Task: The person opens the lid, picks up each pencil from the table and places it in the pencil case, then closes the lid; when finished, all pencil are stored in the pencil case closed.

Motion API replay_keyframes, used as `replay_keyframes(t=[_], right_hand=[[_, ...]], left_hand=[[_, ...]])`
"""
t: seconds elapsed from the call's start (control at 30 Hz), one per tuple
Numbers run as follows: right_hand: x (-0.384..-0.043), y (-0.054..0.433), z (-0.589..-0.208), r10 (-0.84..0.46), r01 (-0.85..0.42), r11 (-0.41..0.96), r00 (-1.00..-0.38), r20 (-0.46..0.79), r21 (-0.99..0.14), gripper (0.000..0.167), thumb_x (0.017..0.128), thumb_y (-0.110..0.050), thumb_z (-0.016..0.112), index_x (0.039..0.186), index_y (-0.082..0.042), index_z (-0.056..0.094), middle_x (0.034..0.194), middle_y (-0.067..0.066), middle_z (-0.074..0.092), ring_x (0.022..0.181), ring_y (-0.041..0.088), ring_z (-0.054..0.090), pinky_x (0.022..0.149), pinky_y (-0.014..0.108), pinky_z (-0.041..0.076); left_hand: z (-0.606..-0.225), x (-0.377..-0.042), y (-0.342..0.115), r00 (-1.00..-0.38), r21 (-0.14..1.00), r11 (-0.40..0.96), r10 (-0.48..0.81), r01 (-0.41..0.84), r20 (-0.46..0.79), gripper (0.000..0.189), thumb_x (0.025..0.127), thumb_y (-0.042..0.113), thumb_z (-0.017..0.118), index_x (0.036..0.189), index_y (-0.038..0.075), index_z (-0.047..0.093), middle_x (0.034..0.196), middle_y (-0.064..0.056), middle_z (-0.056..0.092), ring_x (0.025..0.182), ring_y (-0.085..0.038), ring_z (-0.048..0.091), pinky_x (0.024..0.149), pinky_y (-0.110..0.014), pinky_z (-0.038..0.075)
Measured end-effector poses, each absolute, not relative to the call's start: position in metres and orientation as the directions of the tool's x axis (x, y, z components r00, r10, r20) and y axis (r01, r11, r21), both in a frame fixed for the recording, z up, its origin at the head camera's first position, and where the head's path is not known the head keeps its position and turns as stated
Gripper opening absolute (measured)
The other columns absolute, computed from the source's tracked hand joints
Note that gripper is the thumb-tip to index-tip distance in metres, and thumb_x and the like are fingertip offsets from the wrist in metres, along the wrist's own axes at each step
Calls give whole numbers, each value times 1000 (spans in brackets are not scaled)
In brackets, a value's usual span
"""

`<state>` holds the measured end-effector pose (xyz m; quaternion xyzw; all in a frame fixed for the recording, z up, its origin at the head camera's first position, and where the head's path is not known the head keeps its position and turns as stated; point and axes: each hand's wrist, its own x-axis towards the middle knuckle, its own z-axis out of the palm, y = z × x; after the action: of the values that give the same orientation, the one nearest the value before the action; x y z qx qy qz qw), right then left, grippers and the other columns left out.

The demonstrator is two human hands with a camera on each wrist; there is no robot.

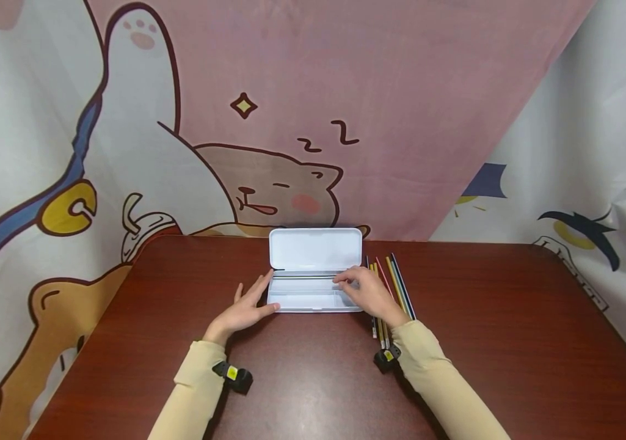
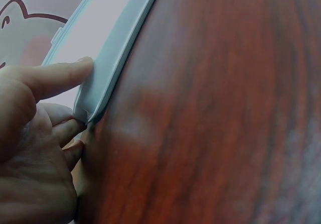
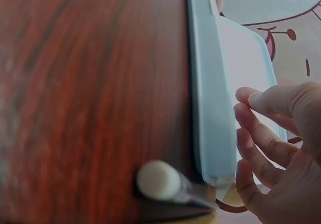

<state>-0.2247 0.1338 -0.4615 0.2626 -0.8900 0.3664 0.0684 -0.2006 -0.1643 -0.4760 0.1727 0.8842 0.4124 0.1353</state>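
A white pencil case (image 1: 313, 311) lies with its lid (image 1: 315, 249) raised at the back of the table. A dark, thin pencil (image 1: 304, 277) lies lengthwise in its rear part. My right hand (image 1: 370, 293) reaches over the case's right side, thumb and index fingertips pinched together at that pencil's right end. In the right wrist view the pencil is hidden behind the case's front wall (image 3: 215, 98). My left hand (image 1: 241, 315) rests against the left end, fingers extended along the side and thumb (image 2: 65, 77) touching the front left corner.
Several pencils, among them a red pencil (image 1: 382, 272) and a dark blue pencil (image 1: 403, 287), lie right of the case, partly under my right wrist. A blurred white pencil end (image 3: 159, 180) shows close to the right wrist camera. A printed cloth (image 1: 400, 122) hangs behind the brown table (image 1: 510, 318).
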Motion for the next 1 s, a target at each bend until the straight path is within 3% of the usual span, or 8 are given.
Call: replay_keyframes(t=[0.33,0.43,0.57,0.67,0.87,1.0], right_hand=[[-218,153,-459,-340,-479,568,-877,339,-669,16,88,2,65,99,-4,75,98,8,70,90,24,62,78,43,49],[-216,158,-457,-322,-474,560,-880,349,-679,16,88,3,65,99,-3,75,99,10,71,99,29,64,92,47,46],[-211,166,-455,-285,-440,575,-898,335,-690,15,88,1,65,99,-3,75,96,8,70,88,27,62,83,39,48],[-207,173,-455,-260,-393,593,-919,295,-702,14,89,-2,66,100,-5,75,95,7,68,78,21,55,66,33,45],[-202,186,-458,-224,-346,602,-938,263,-720,15,90,-3,65,101,-6,75,102,9,68,88,22,57,76,39,46],[-199,194,-462,-207,-345,602,-938,277,-720,14,90,-2,65,99,-5,75,100,8,70,81,21,56,70,34,45]], left_hand=[[-476,-200,-165,-902,775,601,421,196,-99,78,96,25,58,155,4,11,160,-14,11,145,-33,6,108,-54,-16],[-476,-200,-165,-901,778,596,423,198,-95,78,96,25,58,154,3,11,160,-14,10,145,-34,6,108,-55,-16],[-476,-200,-165,-901,779,594,423,198,-93,78,96,25,58,154,2,11,159,-15,10,145,-34,6,108,-55,-16],[-476,-201,-165,-902,779,595,422,197,-95,79,96,25,58,154,3,11,159,-14,10,145,-34,6,108,-55,-16],[-477,-201,-165,-901,776,599,423,198,-98,79,96,27,58,155,4,10,160,-14,10,145,-34,5,108,-55,-16],[-478,-202,-165,-901,777,599,422,195,-98,79,96,27,58,155,4,10,160,-14,10,146,-33,5,108,-54,-16]])
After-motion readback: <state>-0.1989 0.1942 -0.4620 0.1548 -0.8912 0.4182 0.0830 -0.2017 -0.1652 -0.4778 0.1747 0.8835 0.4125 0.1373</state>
